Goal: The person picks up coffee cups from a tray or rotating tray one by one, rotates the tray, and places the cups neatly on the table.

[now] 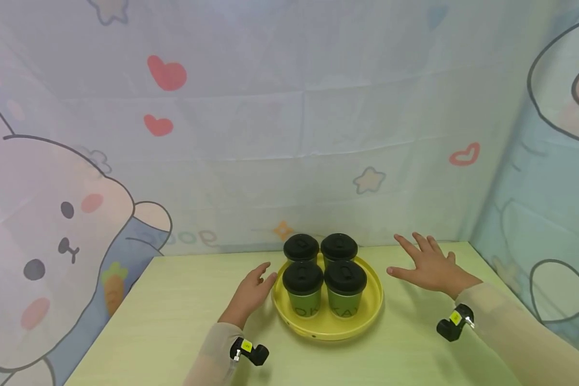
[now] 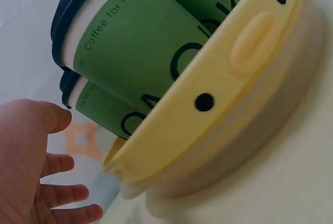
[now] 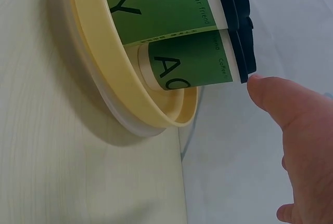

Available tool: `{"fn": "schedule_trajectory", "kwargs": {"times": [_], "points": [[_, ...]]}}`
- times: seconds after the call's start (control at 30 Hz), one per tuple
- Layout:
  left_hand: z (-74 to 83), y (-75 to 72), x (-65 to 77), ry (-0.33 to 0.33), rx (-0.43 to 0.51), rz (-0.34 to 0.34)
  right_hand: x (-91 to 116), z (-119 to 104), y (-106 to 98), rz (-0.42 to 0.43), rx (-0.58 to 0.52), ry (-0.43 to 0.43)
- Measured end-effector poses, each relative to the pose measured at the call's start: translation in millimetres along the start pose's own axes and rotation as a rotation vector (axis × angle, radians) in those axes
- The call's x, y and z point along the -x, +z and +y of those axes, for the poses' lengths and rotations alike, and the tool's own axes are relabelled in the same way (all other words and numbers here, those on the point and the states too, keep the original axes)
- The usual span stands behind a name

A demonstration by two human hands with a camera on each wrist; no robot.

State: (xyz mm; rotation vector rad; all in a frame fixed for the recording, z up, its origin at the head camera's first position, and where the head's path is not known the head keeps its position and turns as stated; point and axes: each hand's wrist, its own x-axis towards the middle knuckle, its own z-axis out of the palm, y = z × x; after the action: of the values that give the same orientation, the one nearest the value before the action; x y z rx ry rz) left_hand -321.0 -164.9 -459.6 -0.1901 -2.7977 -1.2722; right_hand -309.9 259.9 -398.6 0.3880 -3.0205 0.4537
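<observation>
Several green paper coffee cups with black lids stand upright on a round yellow tray [image 1: 318, 335], in two rows. The front left cup [image 1: 304, 300] and front right cup [image 1: 344, 303] carry dark letters; behind them the back left cup [image 1: 301, 247] and back right cup [image 1: 339, 247] show mostly their lids. In the left wrist view the tray wall [image 2: 208, 125] has black dot eyes and a raised oval beak. My left hand [image 1: 252, 292] is just left of the tray, fingers loosely bent, holding nothing. Off to the tray's right, my right hand [image 1: 429, 265] hovers with fingers spread, holding nothing.
The tray rests on a pale yellow-green table [image 1: 173, 316]. A printed cloth backdrop [image 1: 260, 177] hangs right behind the table's far edge, and another cloth panel [image 1: 540, 214] runs along the right side. Small black cameras are strapped to both wrists.
</observation>
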Motion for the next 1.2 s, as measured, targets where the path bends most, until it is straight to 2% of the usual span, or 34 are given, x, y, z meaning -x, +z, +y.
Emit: {"fn": "schedule_trajectory", "kwargs": {"times": [0.3,0.57,0.83,1.2], "points": [[-5.6,22.0,4.6,-0.028,0.175,0.038,-1,-1,1,-0.007,-0.012,-0.002],[-11.9,33.4,4.5,-0.030,0.227,0.065,-1,-1,4,-0.017,-0.022,-0.002],[-13.8,42.2,8.1,-0.052,0.299,0.151,2,-4,8,-0.020,-0.017,-0.008],[-14.4,49.8,7.0,-0.072,0.303,0.192,2,-5,9,-0.030,-0.020,-0.009]]}}
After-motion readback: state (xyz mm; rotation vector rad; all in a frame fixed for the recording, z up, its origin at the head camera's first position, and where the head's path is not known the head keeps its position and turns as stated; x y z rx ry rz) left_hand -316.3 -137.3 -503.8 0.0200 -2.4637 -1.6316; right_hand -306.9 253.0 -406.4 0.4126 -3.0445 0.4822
